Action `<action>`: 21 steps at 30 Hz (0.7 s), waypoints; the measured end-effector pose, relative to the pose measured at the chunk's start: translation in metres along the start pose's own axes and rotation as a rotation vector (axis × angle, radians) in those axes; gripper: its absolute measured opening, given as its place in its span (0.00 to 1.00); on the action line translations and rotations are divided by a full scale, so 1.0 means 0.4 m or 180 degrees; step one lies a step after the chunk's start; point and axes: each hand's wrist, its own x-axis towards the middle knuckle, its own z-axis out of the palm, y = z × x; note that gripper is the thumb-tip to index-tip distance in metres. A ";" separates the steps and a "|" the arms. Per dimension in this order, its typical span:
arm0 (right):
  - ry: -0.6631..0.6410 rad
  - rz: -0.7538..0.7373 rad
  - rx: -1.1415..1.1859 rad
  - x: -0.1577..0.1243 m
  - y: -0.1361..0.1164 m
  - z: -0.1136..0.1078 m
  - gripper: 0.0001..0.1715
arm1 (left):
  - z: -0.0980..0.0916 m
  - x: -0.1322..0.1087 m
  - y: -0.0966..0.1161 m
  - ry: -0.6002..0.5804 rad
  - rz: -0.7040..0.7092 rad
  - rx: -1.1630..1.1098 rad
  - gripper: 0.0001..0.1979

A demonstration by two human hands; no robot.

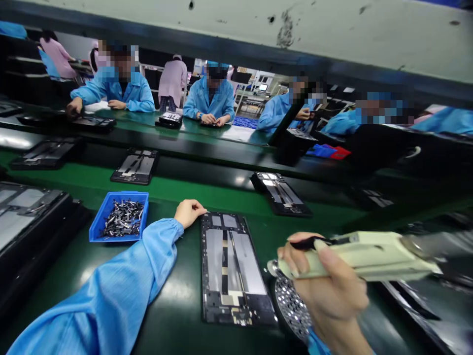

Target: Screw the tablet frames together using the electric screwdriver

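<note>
On the glossy green surface (pixel 177 315), the left hand (pixel 188 212) curls closed against a flat rectangular tablet chassis (pixel 232 271) corner. Just beside it, the right hand (pixel 328 291) grips a cream plastic electric screwdriver (pixel 369 256).

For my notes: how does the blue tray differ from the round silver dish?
The blue tray is rectangular, the round silver dish circular. The tray holds loose metal parts; the dotted dish is partly hidden by the right hand, which holds a cream tool. Both rest on the green table.
</note>
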 end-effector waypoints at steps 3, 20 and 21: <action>-0.0208 0.0078 0.0062 0.065 0.041 0.082 0.22 | 0.000 0.005 -0.008 -0.0106 -0.0072 -0.0071 0.08; -0.0084 0.0078 0.0012 0.231 0.331 0.326 0.23 | 0.019 0.007 -0.003 -0.0372 -0.0350 -0.0248 0.06; -0.0108 0.0083 0.0018 0.230 0.331 0.327 0.23 | 0.018 0.005 0.000 -0.0375 -0.0353 -0.0231 0.06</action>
